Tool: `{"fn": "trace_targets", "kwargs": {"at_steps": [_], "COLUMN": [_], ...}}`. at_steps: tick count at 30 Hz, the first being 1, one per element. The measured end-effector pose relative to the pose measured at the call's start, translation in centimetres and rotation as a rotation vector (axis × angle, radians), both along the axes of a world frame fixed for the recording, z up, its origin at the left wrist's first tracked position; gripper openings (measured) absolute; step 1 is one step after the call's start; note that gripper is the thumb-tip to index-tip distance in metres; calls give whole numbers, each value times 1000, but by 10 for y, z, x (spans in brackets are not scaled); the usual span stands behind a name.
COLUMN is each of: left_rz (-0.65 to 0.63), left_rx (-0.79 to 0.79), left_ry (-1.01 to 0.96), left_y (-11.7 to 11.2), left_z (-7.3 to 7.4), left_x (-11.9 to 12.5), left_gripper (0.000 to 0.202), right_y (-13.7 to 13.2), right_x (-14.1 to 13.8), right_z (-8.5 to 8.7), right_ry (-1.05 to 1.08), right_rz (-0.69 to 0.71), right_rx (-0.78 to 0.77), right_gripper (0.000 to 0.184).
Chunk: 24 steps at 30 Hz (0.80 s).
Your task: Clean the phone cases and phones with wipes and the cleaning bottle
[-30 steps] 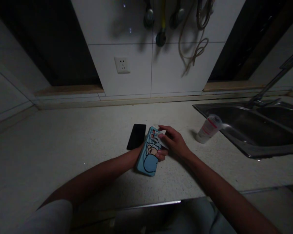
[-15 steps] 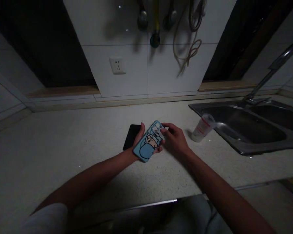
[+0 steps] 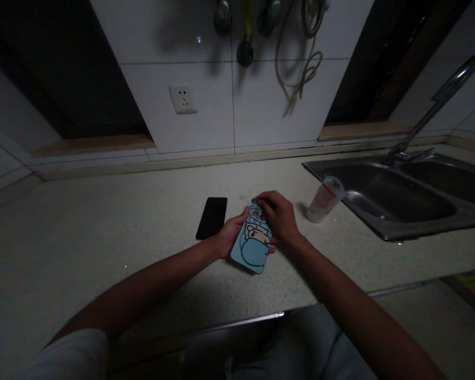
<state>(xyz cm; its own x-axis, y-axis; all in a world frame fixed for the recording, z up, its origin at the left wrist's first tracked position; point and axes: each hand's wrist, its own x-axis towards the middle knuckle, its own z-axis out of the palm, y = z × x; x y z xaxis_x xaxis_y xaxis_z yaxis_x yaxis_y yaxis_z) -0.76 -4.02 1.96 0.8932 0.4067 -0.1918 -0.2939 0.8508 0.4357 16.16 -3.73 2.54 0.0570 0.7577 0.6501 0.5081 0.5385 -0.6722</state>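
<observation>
A light-blue phone case (image 3: 251, 250) with a cartoon bear on its back is held low over the counter, tilted slightly. My left hand (image 3: 231, 235) grips it from the left side and beneath, with the thumb along its edge and fingertips showing past the right edge. At the case's upper end, by the camera cutouts, the bent fingers of my right hand (image 3: 279, 214) are closed on its top right corner. Whether a phone sits inside the case I cannot tell. Just left of my left hand, a black phone (image 3: 211, 217) lies flat on the counter.
A clear plastic cup (image 3: 324, 199) with red print stands tilted-looking right of my right hand. Beyond it is a double steel sink (image 3: 388, 232) with a faucet (image 3: 423, 124). The speckled counter (image 3: 83, 227) meets a tiled wall with a socket (image 3: 182, 99) and hanging hoses (image 3: 306, 76).
The case has turned to stand more upright in view, its lower end swinging right. My left hand has moved off the black phone to the case's left edge. The camera view has shifted slightly.
</observation>
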Motion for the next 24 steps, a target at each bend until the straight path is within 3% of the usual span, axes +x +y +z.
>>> {"fn": "trace_targets", "kwargs": {"at_steps": [4,9,13,18,24], "left_rz": [124,295,329,280,352], "left_rx": [-23,-64,-52,-68,-122], "left_ry": [149,210,229,221,122], "left_y": [1,4,3,5,10], "left_z": [0,1,3,3,3], "left_x": [2,5,6,5,6], "left_gripper": [52,44,47,50,50], "right_y": [-2,-8,-16,-21,-20], "right_x": [-8,-10,-4,2,5], "right_z": [-4,-1,5,9,8], "right_ry": [-123,-150,-121,-164,-287], "right_rz": [255,325,388,467,576], "right_rx": [40,19,1,3,64], "right_gripper": [32,38,32,27,25]}}
